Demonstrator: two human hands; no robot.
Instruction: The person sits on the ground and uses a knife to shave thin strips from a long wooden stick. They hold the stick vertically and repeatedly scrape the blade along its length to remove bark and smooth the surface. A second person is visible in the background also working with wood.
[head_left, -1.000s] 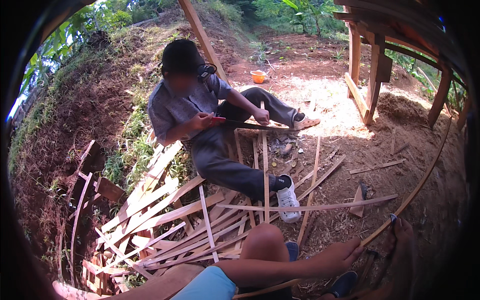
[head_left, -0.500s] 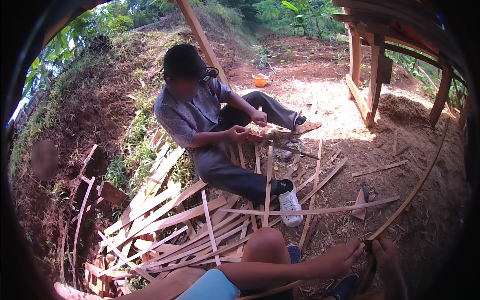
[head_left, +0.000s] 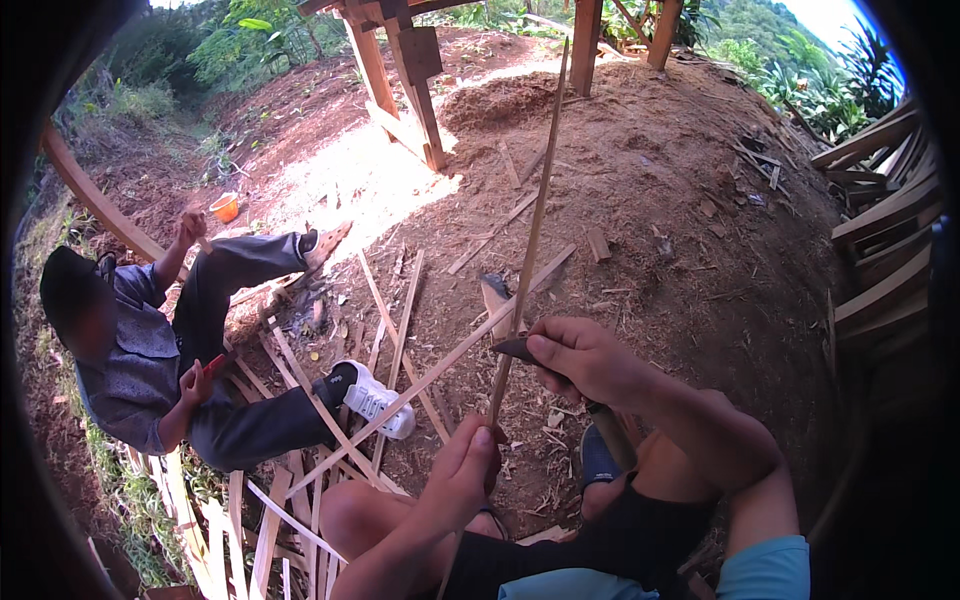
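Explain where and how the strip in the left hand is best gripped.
Probably its near part, from the left, where the left hand grips: the strip is long and thin, reaching outward, and the blade in the right hand crosses it farther out.

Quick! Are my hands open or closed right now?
Left hand: closed, holding a long thin brown wooden strip.
Right hand: closed, holding a dark-bladed, pointed knife.
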